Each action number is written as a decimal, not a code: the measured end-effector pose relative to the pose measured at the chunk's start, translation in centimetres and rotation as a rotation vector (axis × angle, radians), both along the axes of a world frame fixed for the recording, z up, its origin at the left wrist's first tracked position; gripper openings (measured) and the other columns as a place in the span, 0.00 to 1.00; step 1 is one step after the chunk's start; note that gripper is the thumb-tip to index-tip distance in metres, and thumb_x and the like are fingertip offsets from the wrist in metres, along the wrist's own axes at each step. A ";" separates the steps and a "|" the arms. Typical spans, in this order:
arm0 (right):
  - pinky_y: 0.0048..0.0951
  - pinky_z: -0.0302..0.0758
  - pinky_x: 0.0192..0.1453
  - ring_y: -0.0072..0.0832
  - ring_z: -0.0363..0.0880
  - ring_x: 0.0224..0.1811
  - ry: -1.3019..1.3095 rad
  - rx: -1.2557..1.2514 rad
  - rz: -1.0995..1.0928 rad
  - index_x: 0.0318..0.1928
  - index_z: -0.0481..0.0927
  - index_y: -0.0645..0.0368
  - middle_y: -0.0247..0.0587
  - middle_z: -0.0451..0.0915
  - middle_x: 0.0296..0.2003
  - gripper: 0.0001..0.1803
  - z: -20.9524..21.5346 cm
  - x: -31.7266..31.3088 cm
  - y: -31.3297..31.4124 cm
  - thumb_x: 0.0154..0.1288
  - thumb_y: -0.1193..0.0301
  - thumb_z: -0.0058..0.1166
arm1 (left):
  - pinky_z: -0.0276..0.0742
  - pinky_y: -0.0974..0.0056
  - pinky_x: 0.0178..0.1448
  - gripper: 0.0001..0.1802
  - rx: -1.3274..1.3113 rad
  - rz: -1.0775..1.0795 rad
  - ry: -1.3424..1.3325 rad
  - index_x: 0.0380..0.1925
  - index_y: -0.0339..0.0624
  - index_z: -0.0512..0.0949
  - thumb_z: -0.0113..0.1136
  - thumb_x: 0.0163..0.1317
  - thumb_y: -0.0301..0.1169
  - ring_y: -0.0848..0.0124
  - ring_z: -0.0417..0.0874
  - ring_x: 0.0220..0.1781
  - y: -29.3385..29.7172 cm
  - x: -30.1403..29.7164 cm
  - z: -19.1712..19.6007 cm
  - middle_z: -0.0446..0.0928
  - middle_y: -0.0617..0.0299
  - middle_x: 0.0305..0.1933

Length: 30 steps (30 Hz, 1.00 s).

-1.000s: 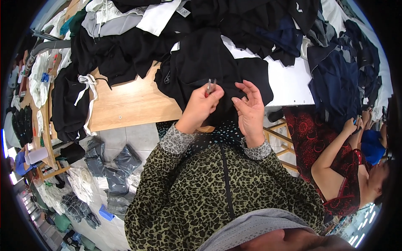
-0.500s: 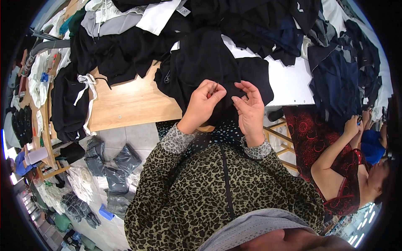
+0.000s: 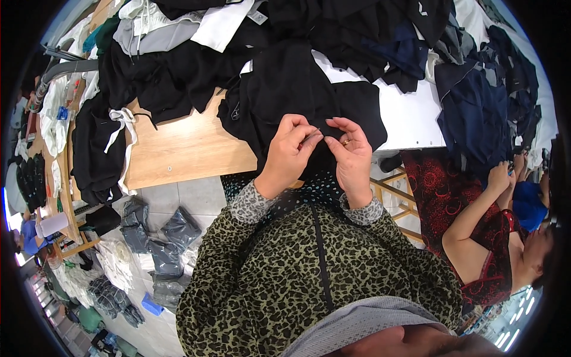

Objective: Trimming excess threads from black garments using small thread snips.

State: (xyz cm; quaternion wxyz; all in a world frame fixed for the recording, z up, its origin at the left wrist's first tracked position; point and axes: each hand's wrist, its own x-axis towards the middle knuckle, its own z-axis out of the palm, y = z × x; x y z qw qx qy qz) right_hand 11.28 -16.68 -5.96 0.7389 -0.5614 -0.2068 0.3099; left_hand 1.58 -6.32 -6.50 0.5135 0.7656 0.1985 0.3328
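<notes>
A black garment (image 3: 279, 83) lies over the table edge in front of me, and both my hands are raised just above its near part. My left hand (image 3: 291, 149) is closed in a pinch on a small, thin thing with a dark tip; its kind is too small to tell. Close beside it, my right hand (image 3: 352, 157) has its fingers bent and its thumb tip next to the left fingertips. Anything between the right fingers is too fine to make out. The garment passes behind both hands.
Dark garments (image 3: 160, 77) are heaped along the wooden table (image 3: 190, 149). Navy clothing (image 3: 476, 113) hangs at the right, where a co-worker in a red-patterned dress (image 3: 440, 196) sits. Bagged clothes (image 3: 166, 253) lie on the floor at left, near a blue basket (image 3: 152, 303).
My hands have come closer together, and the right fingers have drawn in toward the left fingertips. The red bit seen earlier in the left hand is now hidden. The garment stays in place.
</notes>
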 end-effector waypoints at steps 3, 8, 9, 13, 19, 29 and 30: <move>0.11 0.64 0.36 0.08 0.61 0.30 -0.039 -0.016 0.009 0.51 0.73 0.65 0.34 0.76 0.47 0.19 0.2 -0.1 0.0 0.57 0.85 0.53 | 0.66 0.74 0.30 0.06 -0.188 -0.055 -0.007 0.32 0.32 0.75 0.60 0.58 0.25 0.81 0.68 0.27 0.3 0.1 -0.7 0.68 0.66 0.37; 0.12 0.68 0.38 0.11 0.69 0.34 -0.171 -0.050 0.005 0.49 0.76 0.66 0.35 0.76 0.45 0.16 0.1 -0.2 -0.2 0.58 0.85 0.53 | 0.65 0.76 0.31 0.07 -0.499 -0.160 0.025 0.35 0.33 0.74 0.56 0.63 0.27 0.83 0.67 0.29 0.7 0.2 -0.9 0.67 0.68 0.39; 0.12 0.69 0.39 0.13 0.71 0.36 -0.260 -0.056 -0.014 0.47 0.77 0.66 0.36 0.77 0.44 0.15 0.2 -0.3 0.0 0.58 0.84 0.53 | 0.64 0.77 0.32 0.07 -0.633 -0.168 0.057 0.36 0.33 0.73 0.55 0.64 0.27 0.83 0.67 0.30 0.7 0.0 -0.7 0.66 0.68 0.39; 0.15 0.71 0.42 0.18 0.75 0.41 -0.314 -0.078 0.008 0.44 0.79 0.66 0.38 0.77 0.43 0.12 -0.4 -0.4 0.0 0.59 0.83 0.54 | 0.65 0.77 0.35 0.07 -0.470 -0.188 0.025 0.37 0.32 0.73 0.55 0.64 0.26 0.82 0.67 0.32 0.6 0.0 -0.7 0.66 0.67 0.40; 0.17 0.72 0.44 0.19 0.75 0.42 -0.379 -0.121 0.004 0.41 0.79 0.67 0.39 0.78 0.43 0.08 -0.8 0.3 -0.2 0.60 0.81 0.54 | 0.67 0.75 0.40 0.08 -0.379 -0.180 0.008 0.37 0.31 0.74 0.57 0.62 0.25 0.80 0.69 0.35 0.8 -0.3 -0.3 0.66 0.65 0.39; 0.09 0.62 0.31 0.08 0.65 0.27 0.287 0.006 0.019 0.41 0.78 0.65 0.37 0.81 0.42 0.06 -0.2 0.7 -0.1 0.65 0.77 0.51 | 0.73 0.70 0.39 0.21 0.004 -0.194 0.270 0.49 0.35 0.73 0.64 0.54 0.28 0.71 0.75 0.32 2.2 -2.7 3.4 0.74 0.55 0.36; 0.09 0.63 0.32 0.08 0.65 0.27 0.311 0.026 0.036 0.41 0.78 0.64 0.37 0.81 0.42 0.06 -0.3 0.7 -0.1 0.66 0.77 0.51 | 0.74 0.67 0.38 0.22 0.084 -0.193 0.279 0.48 0.36 0.73 0.65 0.53 0.28 0.66 0.78 0.32 2.2 -2.8 3.6 0.75 0.54 0.33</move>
